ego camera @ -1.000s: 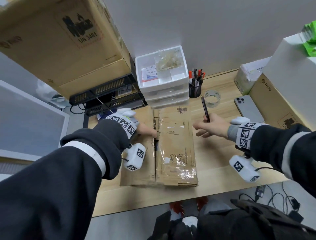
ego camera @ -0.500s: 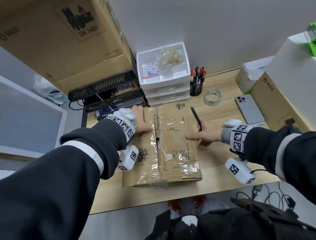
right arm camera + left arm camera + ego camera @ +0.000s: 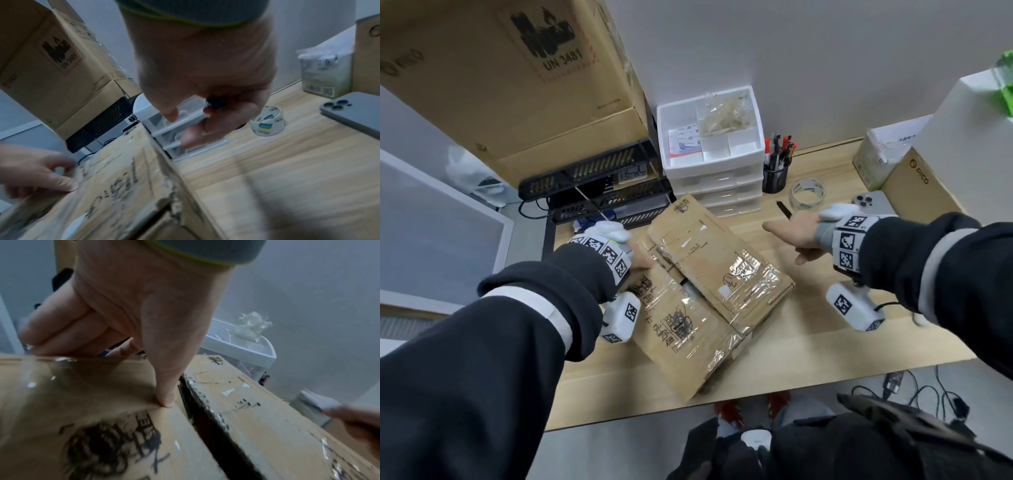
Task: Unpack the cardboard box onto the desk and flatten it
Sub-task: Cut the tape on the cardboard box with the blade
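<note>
A worn, taped cardboard box (image 3: 709,284) lies askew on the wooden desk (image 3: 808,329), its top flaps closed with a dark gap along the seam. My left hand (image 3: 637,253) grips its far left edge: in the left wrist view the thumb (image 3: 164,395) presses on the left flap beside the seam and the fingers curl over the edge. My right hand (image 3: 791,233) hovers off the box's far right side and holds a thin black pen-like tool (image 3: 784,209), seen between the fingers (image 3: 215,102) in the right wrist view.
Behind the box stand a white drawer unit (image 3: 710,137), a pen cup (image 3: 774,178) and a tape roll (image 3: 807,193). A phone (image 3: 873,204), a tissue pack (image 3: 883,150) and a PICO box (image 3: 917,185) sit at the right. A large carton (image 3: 500,85) on a black rack (image 3: 592,181) fills the left.
The box has turned counterclockwise on the desk under my left hand. My right hand has come off the box's right edge and moved back and to the right with the black tool.
</note>
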`<move>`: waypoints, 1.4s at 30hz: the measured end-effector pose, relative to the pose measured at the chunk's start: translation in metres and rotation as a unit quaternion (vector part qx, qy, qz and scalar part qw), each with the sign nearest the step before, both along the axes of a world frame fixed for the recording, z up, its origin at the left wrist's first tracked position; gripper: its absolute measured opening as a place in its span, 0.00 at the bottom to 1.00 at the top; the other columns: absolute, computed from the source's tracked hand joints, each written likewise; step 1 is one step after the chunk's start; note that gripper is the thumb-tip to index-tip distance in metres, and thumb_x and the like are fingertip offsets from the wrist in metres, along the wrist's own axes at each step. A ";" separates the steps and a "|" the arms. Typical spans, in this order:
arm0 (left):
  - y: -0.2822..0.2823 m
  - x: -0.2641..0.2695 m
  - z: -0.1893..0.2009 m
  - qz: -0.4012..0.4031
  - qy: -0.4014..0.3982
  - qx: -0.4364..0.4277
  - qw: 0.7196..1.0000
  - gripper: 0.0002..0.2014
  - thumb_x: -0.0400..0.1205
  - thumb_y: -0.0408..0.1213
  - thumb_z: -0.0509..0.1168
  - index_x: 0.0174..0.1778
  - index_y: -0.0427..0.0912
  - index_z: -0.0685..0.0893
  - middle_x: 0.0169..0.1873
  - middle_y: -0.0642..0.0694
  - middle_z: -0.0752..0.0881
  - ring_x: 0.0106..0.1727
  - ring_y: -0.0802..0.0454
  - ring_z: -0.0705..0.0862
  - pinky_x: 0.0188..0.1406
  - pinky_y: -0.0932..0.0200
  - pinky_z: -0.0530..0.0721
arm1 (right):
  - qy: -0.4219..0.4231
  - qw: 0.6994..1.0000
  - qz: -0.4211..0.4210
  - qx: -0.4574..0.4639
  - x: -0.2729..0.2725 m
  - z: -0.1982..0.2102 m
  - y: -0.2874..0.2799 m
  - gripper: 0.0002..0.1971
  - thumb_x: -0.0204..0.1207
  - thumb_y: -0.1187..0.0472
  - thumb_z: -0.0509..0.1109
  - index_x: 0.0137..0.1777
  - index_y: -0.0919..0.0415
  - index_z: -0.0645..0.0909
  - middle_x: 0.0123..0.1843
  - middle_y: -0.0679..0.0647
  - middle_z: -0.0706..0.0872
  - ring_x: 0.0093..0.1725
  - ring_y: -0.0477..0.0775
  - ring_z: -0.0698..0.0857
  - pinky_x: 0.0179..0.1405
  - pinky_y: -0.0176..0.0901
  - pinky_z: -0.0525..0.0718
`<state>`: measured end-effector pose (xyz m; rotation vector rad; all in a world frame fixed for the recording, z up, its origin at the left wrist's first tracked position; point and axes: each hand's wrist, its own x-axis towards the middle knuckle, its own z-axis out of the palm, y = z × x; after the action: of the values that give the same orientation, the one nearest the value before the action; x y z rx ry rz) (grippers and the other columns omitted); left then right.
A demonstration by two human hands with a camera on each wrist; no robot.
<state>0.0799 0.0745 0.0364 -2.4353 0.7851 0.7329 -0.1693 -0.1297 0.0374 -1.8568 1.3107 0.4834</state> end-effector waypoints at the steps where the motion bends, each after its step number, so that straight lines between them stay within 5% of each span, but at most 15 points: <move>1: 0.001 0.011 -0.010 -0.005 0.004 -0.010 1.000 0.42 0.69 0.81 0.61 0.64 0.49 0.88 0.55 0.50 0.88 0.48 0.50 0.79 0.51 0.55 0.75 | 0.027 0.999 -0.001 0.026 -0.004 -0.001 -0.002 0.41 0.78 0.31 0.58 0.76 0.66 0.70 0.42 0.62 0.87 0.21 0.55 0.85 0.22 0.38 0.84; 4: -0.002 0.055 -0.063 -0.007 0.010 -0.015 1.000 0.44 0.53 0.85 0.57 0.50 0.54 0.89 0.42 0.53 0.89 0.44 0.52 0.87 0.53 0.53 0.84 | 0.085 0.988 -0.023 0.125 -0.014 -0.001 0.000 0.54 0.73 0.22 0.55 0.86 0.63 0.54 0.52 0.69 0.87 0.29 0.64 0.91 0.25 0.43 0.88; 8: 0.000 -0.002 0.003 0.002 0.053 -0.076 0.996 0.25 0.79 0.55 0.72 0.61 0.39 0.76 0.51 0.45 0.84 0.53 0.44 0.84 0.55 0.52 0.82 | 0.059 0.967 -0.066 0.240 -0.010 -0.002 0.009 0.56 0.73 0.21 0.55 0.88 0.63 0.46 0.64 0.79 0.82 0.35 0.71 0.92 0.26 0.52 0.92; 11: -0.001 -0.013 0.008 0.004 0.030 -0.163 0.986 0.34 0.75 0.50 0.77 0.67 0.36 0.69 0.52 0.41 0.83 0.52 0.42 0.84 0.54 0.46 0.86 | 0.041 0.960 -0.100 0.258 0.000 -0.005 0.010 0.51 0.78 0.28 0.58 0.88 0.61 0.44 0.71 0.82 0.76 0.34 0.71 0.92 0.26 0.55 0.91; 14: -0.008 -0.015 0.011 0.000 0.042 -0.163 0.986 0.39 0.75 0.54 0.76 0.73 0.37 0.66 0.56 0.39 0.83 0.55 0.40 0.84 0.58 0.43 0.85 | 0.022 0.956 -0.133 0.260 0.003 -0.004 0.005 0.47 0.81 0.35 0.62 0.88 0.61 0.45 0.63 0.83 0.81 0.34 0.72 0.92 0.25 0.57 0.91; 17: -0.007 -0.013 0.019 0.002 0.015 -0.106 0.994 0.44 0.65 0.63 0.76 0.67 0.41 0.64 0.51 0.41 0.84 0.51 0.41 0.85 0.57 0.43 0.86 | -0.045 0.947 -0.186 0.259 0.003 -0.001 0.000 0.43 0.81 0.44 0.66 0.86 0.62 0.48 0.51 0.80 0.85 0.35 0.72 0.92 0.26 0.57 0.91; 21: 0.002 -0.012 0.024 0.000 0.054 -0.018 0.998 0.18 0.77 0.48 0.78 0.50 0.39 0.82 0.42 0.43 0.88 0.39 0.49 0.86 0.32 0.60 0.84 | -0.218 0.907 -0.283 0.223 0.018 0.006 0.001 0.27 0.81 0.56 0.67 0.75 0.59 0.61 0.55 0.72 0.87 0.44 0.68 0.93 0.44 0.53 0.93; 23: 0.005 -0.011 0.022 -0.025 0.072 0.022 0.997 0.14 0.78 0.46 0.77 0.50 0.39 0.88 0.41 0.45 0.88 0.37 0.50 0.86 0.28 0.61 0.82 | -0.234 0.909 -0.278 0.202 0.028 0.011 0.009 0.22 0.79 0.56 0.68 0.68 0.57 0.64 0.54 0.68 0.86 0.45 0.65 0.93 0.52 0.55 0.91; 26: 0.007 -0.007 0.020 -0.082 0.030 0.052 0.995 0.43 0.58 0.66 0.80 0.61 0.39 0.85 0.49 0.47 0.88 0.51 0.45 0.88 0.50 0.49 0.89 | -0.169 0.951 -0.224 0.132 0.036 0.010 0.019 0.15 0.79 0.54 0.67 0.60 0.60 0.72 0.46 0.59 0.84 0.41 0.58 0.89 0.40 0.46 0.90; 28: 0.009 -0.003 0.015 -0.136 -0.028 0.005 0.990 0.65 0.37 0.74 0.76 0.68 0.40 0.71 0.57 0.44 0.82 0.54 0.43 0.84 0.52 0.47 0.87 | -0.111 0.968 -0.198 0.107 0.033 0.009 0.023 0.12 0.80 0.53 0.65 0.54 0.61 0.73 0.43 0.58 0.81 0.35 0.56 0.86 0.28 0.39 0.86; 30: 0.011 -0.003 0.012 -0.207 -0.039 -0.042 0.977 0.71 0.33 0.74 0.74 0.74 0.43 0.65 0.63 0.45 0.77 0.59 0.43 0.80 0.57 0.43 0.86 | -0.076 0.985 -0.142 0.066 0.025 0.005 0.021 0.12 0.82 0.54 0.62 0.52 0.65 0.75 0.41 0.57 0.80 0.35 0.58 0.86 0.35 0.45 0.88; 32: 0.009 -0.004 0.009 -0.277 -0.034 -0.064 0.958 0.73 0.38 0.74 0.75 0.80 0.45 0.61 0.70 0.43 0.71 0.70 0.42 0.73 0.67 0.39 0.80 | -0.081 0.990 -0.102 0.046 0.019 0.001 0.020 0.16 0.84 0.54 0.59 0.59 0.69 0.77 0.40 0.55 0.80 0.36 0.58 0.85 0.44 0.52 0.89; 36: 0.004 -0.019 0.005 -0.380 0.014 -0.119 0.917 0.69 0.48 0.68 0.80 0.84 0.45 0.59 0.81 0.45 0.64 0.81 0.45 0.63 0.82 0.42 0.62 | -0.034 0.985 -0.141 0.095 0.011 0.002 0.028 0.26 0.81 0.43 0.56 0.62 0.67 0.69 0.38 0.68 0.92 0.32 0.65 0.92 0.42 0.53 0.93; 39: -0.002 -0.029 0.002 -0.385 0.024 -0.134 0.913 0.65 0.49 0.69 0.79 0.81 0.45 0.63 0.75 0.46 0.71 0.71 0.45 0.73 0.74 0.45 0.74 | -0.047 0.982 -0.138 0.123 0.012 -0.001 0.032 0.28 0.81 0.42 0.58 0.55 0.73 0.72 0.35 0.71 0.91 0.29 0.64 0.91 0.38 0.50 0.93; 42: -0.009 -0.033 0.016 -0.344 0.013 -0.095 0.934 0.56 0.46 0.67 0.80 0.69 0.48 0.69 0.57 0.47 0.77 0.52 0.47 0.80 0.48 0.51 0.86 | -0.154 0.956 -0.206 0.144 0.014 -0.004 0.029 0.18 0.80 0.48 0.64 0.52 0.66 0.75 0.31 0.65 0.90 0.24 0.60 0.88 0.34 0.47 0.92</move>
<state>0.0471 0.0659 0.0521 -2.0711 1.6590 0.4193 -0.1549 -0.1012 0.0339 -1.3102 1.2893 0.1437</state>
